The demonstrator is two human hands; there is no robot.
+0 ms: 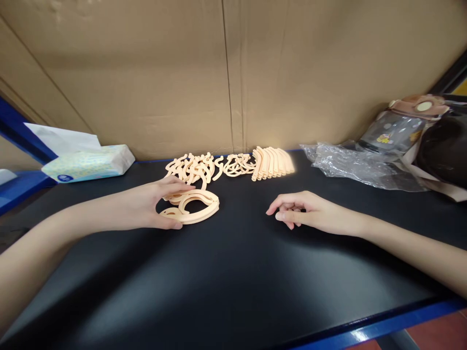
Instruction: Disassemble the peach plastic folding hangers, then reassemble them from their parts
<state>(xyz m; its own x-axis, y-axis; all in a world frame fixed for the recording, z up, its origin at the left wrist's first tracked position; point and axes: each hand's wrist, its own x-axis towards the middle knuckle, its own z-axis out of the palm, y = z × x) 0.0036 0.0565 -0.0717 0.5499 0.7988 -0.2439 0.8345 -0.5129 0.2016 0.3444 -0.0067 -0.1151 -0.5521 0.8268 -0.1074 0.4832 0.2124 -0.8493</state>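
Observation:
On the black table (233, 272), my left hand (156, 204) grips a curved, beige plastic-looking piece (204, 211) with a round opening, thumb at its near side and fingers at its far side. Its exact kind is not clear. My right hand (306, 211) is held over the table to the right, fingers loosely bent and apart, with nothing in them. Behind the held piece lies a loose pile of small hooked beige parts (197, 167). Beside that are beige ring-like parts (239, 165) and a neat row of curved beige strips (272, 163).
A tissue pack (91, 163) with one tissue pulled up stands at the back left. Clear plastic bags (357, 163) and a transparent bag with a brown flap (394, 129) lie at the back right. Brown cardboard (164, 73) walls off the rear.

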